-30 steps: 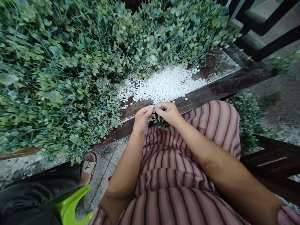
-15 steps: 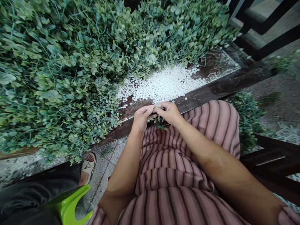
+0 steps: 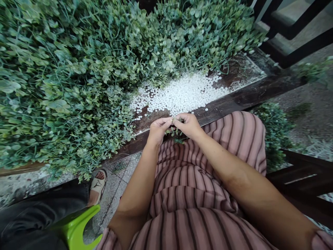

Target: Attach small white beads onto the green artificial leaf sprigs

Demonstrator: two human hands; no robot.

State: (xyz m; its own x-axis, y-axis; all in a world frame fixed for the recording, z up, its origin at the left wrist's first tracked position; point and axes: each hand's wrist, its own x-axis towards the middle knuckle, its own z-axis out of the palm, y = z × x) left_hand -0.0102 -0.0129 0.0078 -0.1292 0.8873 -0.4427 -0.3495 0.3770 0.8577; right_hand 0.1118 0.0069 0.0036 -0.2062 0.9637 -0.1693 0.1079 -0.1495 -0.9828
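Note:
My left hand (image 3: 156, 131) and my right hand (image 3: 190, 125) meet fingertip to fingertip above my lap, at the near edge of a dark wooden tabletop (image 3: 229, 107). Both are closed in a pinch on a small green leafy sprig (image 3: 177, 132), whose leaves hang below the fingers. A tiny pale bit shows where the fingertips meet; its shape is too small to tell. Just beyond my hands lies a spread pile of small white pieces (image 3: 182, 93). A big heap of leafy artificial greenery (image 3: 104, 69) covers the tabletop behind and to the left.
At lower left are another person's dark trouser leg (image 3: 44, 208), a sandalled foot (image 3: 98, 187) and a bright green plastic stool (image 3: 80, 229). More greenery (image 3: 273, 135) is on the right, beside dark wooden furniture bars (image 3: 299, 173). Tiled floor (image 3: 117, 180) shows below the table.
Almost nothing differs. My fingers have shifted very slightly around the sprig, with both hands staying in the same place.

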